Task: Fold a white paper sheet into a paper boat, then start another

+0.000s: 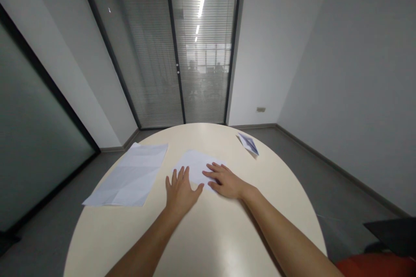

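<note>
Two bare hands, the left hand (182,190) spreading its fingers and the right hand (225,180) lying flat, neither clenching anything, are pressing on a white paper sheet (197,165) at the middle of a smooth, round cream desk (201,242). Bare surface is stretching between the hands and the near edge. One larger, creased sheet (130,175) is reaching the desk's left rim (its corner just poking past), while one folded paper (248,144) is sitting near the far right edge.
</note>
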{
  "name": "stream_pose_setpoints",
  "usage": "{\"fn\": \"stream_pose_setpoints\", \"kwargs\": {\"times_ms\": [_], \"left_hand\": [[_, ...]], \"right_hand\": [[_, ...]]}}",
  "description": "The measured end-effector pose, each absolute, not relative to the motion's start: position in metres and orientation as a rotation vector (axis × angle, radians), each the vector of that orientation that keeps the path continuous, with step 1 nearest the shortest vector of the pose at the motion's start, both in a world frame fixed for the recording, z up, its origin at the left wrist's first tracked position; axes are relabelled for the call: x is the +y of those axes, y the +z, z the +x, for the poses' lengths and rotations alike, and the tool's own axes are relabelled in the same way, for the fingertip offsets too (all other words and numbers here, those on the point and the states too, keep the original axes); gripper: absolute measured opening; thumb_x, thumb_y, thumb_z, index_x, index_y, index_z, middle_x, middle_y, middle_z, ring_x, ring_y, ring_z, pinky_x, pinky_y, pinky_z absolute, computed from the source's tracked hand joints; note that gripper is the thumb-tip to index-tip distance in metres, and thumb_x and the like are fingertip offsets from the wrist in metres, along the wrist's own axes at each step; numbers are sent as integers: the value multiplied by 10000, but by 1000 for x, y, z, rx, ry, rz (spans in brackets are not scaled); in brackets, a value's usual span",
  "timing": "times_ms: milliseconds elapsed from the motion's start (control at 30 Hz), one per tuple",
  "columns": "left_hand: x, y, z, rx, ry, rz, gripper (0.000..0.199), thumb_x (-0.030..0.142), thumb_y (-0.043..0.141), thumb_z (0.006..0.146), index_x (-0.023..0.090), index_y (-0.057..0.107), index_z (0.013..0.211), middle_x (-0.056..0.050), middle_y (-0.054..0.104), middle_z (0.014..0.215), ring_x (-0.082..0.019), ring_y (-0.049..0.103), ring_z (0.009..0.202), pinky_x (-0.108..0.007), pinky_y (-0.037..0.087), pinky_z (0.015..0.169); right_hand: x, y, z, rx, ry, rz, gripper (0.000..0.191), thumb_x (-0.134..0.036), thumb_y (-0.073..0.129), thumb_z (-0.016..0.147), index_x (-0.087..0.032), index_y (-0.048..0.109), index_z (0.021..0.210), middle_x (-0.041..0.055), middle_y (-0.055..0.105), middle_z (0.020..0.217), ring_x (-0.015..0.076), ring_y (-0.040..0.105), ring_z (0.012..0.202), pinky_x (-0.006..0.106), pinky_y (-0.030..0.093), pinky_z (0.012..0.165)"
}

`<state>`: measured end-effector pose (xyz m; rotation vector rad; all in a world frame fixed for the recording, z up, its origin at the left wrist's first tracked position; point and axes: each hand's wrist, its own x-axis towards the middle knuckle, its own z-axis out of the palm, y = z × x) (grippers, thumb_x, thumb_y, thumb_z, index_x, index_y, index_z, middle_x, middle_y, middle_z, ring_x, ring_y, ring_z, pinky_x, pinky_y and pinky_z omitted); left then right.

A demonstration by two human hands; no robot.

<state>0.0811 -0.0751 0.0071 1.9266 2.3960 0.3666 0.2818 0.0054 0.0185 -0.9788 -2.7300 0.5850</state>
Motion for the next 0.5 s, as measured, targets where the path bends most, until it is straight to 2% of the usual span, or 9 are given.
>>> {"fn": "stream_pose_setpoints", "kwargs": {"times_ms": [233,500], "left_hand": [[-75,7,85,2366,362,1896,860,614,542,851,157,349,1553,-155,310,1639,-423,175,1528,-670,134,1189],[-75,3,82,2350,377,1926,722,483,495,903,155,379,1536,-153,316,1637,-432,185,1523,-682,164,1176]], "right_hand": [[5,18,281,-2717,621,-995,545,-472,461,994,-315,463,1516,97,289,1647,337,218,1531,589,153,1220],[5,18,281,-2708,651,-1008,553,-474,464,991,-315,456,1521,85,274,1653,333,206,1535,588,145,1224]]}}
